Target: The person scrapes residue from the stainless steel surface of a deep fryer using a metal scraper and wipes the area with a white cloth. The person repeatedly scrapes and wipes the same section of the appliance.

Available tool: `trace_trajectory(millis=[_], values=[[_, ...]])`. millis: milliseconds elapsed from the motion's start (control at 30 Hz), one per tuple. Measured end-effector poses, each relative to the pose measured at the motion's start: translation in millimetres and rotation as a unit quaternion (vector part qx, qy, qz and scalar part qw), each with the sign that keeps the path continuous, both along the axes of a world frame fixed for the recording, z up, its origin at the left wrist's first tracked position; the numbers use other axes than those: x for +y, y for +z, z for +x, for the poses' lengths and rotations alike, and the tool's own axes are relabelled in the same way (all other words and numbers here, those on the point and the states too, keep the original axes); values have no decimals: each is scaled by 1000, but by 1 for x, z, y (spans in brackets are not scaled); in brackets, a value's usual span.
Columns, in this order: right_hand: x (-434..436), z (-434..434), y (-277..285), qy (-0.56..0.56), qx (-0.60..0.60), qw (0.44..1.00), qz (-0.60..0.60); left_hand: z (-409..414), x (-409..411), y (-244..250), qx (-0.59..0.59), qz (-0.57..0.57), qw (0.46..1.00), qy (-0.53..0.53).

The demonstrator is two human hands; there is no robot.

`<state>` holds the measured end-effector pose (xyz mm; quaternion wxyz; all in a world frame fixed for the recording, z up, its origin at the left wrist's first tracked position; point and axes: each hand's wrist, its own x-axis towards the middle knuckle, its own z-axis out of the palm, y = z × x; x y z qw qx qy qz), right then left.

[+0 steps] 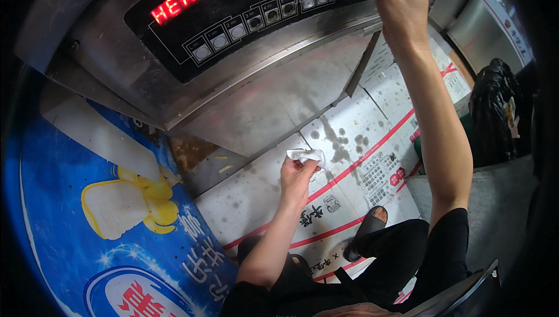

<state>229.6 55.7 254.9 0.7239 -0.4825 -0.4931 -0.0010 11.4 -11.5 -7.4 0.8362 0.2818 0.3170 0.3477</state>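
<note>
My left hand pinches a crumpled white tissue or cloth between thumb and fingers, above the floor and in front of a stainless-steel machine. My right hand is raised at the top edge, by the right end of the machine's black control panel. Its fingertips are cut off by the frame, so whether it holds anything is hidden. Red letters glow on the panel's display. Below them runs a slanting row of numbered push buttons, some of them worn dark.
Flattened printed cardboard with dark wet stains covers the floor under my slippers. A blue printed panel stands at left. Right of me are a black plastic bag, a grey metal surface and a steel cabinet.
</note>
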Motion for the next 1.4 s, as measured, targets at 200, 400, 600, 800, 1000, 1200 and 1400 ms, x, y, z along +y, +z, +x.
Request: trace_trajectory(millis=[200, 400, 600, 800, 1000, 1200, 1400], values=[[0, -34, 9, -30, -65, 997, -8, -4, 1, -9, -10, 10, 1000, 6], [5, -51, 11, -36, -67, 997, -7, -8, 2, -8, -23, 22, 1000, 0], [8, -57, 11, -22, -68, 997, 16, -10, 3, -1, -21, 23, 1000, 1], [4, -70, 15, -25, -87, 996, -5, -12, 3, 4, -13, 25, 1000, -2], [9, -83, 16, -16, -74, 997, -8, -11, 2, 5, 16, 38, 999, -10], [20, -116, 2, -58, -248, 965, 67, -14, 1, 11, 2, 40, 999, 6], [29, -134, 1, -63, -398, 901, 160, -11, 3, 14, -19, 31, 999, -3]])
